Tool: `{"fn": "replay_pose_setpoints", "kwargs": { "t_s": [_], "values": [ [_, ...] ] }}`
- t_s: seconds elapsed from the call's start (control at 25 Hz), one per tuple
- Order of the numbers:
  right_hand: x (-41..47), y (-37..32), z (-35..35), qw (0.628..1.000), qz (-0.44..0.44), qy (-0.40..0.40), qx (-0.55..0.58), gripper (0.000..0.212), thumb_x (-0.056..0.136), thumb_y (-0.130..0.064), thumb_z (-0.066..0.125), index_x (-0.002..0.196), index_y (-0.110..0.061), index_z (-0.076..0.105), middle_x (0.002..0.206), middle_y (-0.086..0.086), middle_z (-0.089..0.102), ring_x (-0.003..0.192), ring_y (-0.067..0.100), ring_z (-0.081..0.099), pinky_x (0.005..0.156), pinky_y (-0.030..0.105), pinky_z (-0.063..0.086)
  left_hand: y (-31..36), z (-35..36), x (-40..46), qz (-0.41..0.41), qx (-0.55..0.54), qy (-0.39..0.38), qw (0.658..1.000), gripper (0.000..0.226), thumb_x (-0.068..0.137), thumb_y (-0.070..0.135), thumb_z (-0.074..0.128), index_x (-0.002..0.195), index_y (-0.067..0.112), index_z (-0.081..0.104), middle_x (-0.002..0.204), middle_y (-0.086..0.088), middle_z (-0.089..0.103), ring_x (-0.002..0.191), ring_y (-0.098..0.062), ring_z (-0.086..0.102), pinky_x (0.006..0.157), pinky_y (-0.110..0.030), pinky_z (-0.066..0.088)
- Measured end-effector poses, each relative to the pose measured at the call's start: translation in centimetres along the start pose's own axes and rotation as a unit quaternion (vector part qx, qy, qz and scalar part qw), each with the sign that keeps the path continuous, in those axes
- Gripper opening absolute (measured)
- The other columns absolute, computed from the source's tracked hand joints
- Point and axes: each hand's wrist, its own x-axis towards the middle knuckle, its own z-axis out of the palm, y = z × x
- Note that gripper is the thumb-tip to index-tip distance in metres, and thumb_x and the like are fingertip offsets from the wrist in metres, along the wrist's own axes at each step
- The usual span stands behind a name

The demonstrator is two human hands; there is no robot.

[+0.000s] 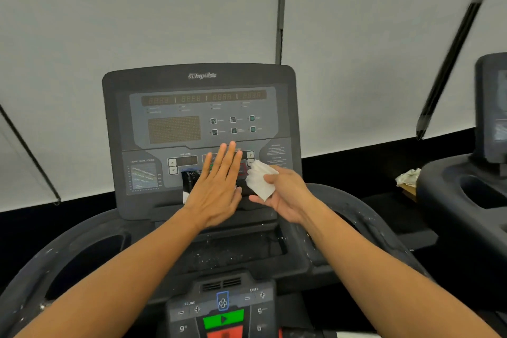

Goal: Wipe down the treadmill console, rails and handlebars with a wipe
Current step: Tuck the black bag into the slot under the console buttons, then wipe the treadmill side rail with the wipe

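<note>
Grey walls back the treadmill console [200, 107], whose lower button panel sits under both hands. The right hand [285, 195] pinches a crumpled white wipe [259, 182] against the panel's right edge; the left hand [219, 186] lies flat, fingers [227, 156] straight and released, over the middle buttons. Pressing there could trigger a key, and a loose pinch could drop the wipe into the dusty tray [241, 250] below.

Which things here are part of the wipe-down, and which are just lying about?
Job:
wipe, held in right hand
left hand, flat over the buttons
console
handlebars

Lying about:
crumpled cloth to the right
neighbouring machine
</note>
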Motion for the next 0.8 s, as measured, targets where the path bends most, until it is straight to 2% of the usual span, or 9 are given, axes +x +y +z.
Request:
{"fn": "replay_pose_setpoints", "kwargs": {
  "t_s": [0.2, 0.36, 0.48, 0.6, 0.72, 0.8],
  "values": [
    [-5.9, 0.6, -0.3, 0.995, -0.025, 0.076, 0.054, 0.034, 0.105, -0.017, 0.041, 0.134, -0.006, 0.053, 0.123, 0.018, 0.067, 0.114, 0.036, 0.064, 0.092, 0.049, 0.053, 2.9, -1.6, -1.2, 0.029, -0.07, -0.009, 0.997, 0.076, 0.1, 0.056, 0.013, 0.16, 0.013, -0.004, 0.165, -0.01, -0.019, 0.151, -0.03, -0.022, 0.121, -0.058, -0.006],
    [-13.3, 2.6, -3.4, 0.981, -0.055, 0.165, 0.087, 0.034, 0.106, -0.019, 0.039, 0.132, -0.006, 0.055, 0.122, 0.018, 0.068, 0.116, 0.036, 0.063, 0.094, 0.048, 0.05, 9.2, -2.6, -2.7, 0.114, -0.142, -0.013, 0.983, 0.078, 0.097, 0.062, 0.008, 0.16, 0.016, 0.0, 0.166, -0.007, -0.016, 0.15, -0.028, -0.024, 0.12, -0.056, -0.011],
    [-20.9, 4.7, -8.1, 0.958, -0.074, 0.256, 0.103, 0.033, 0.105, -0.021, 0.04, 0.133, -0.011, 0.055, 0.124, 0.015, 0.067, 0.114, 0.032, 0.065, 0.095, 0.049, 0.052, 16.7, -2.7, -4.1, 0.195, -0.179, -0.033, 0.964, 0.08, 0.094, 0.063, 0.005, 0.16, 0.018, 0.006, 0.166, -0.007, -0.015, 0.15, -0.029, -0.024, 0.12, -0.056, -0.01],
    [-28.3, 7.1, -13.2, 0.927, -0.095, 0.343, 0.12, 0.034, 0.104, -0.023, 0.04, 0.132, -0.012, 0.057, 0.123, 0.013, 0.068, 0.114, 0.031, 0.065, 0.094, 0.047, 0.051, 25.9, -3.4, -5.9, 0.285, -0.206, -0.055, 0.935, 0.082, 0.092, 0.064, 0.003, 0.16, 0.018, 0.005, 0.166, -0.007, -0.018, 0.149, -0.026, -0.028, 0.12, -0.055, -0.01],
    [-35.8, 9.4, -17.4, 0.892, -0.109, 0.415, 0.139, 0.034, 0.104, -0.024, 0.041, 0.132, -0.012, 0.057, 0.12, 0.012, 0.07, 0.111, 0.03, 0.067, 0.096, 0.048, 0.052, 35.2, -5.3, -8.5, 0.383, -0.246, -0.058, 0.888, 0.082, 0.092, 0.062, 0.004, 0.16, 0.016, 0.005, 0.166, -0.006, -0.017, 0.148, -0.023, -0.028, 0.121, -0.053, -0.011],
    [-41.2, 10.7, -19.9, 0.879, -0.125, 0.437, 0.142, 0.032, 0.104, -0.022, 0.041, 0.131, -0.011, 0.057, 0.119, 0.012, 0.071, 0.11, 0.029, 0.068, 0.098, 0.048, 0.052, 40.7, -6.6, -10.7, 0.432, -0.27, -0.069, 0.858, 0.08, 0.094, 0.06, 0.006, 0.16, 0.015, 0.005, 0.166, -0.005, -0.016, 0.148, -0.021, -0.028, 0.119, -0.048, -0.015]
  ]
}}
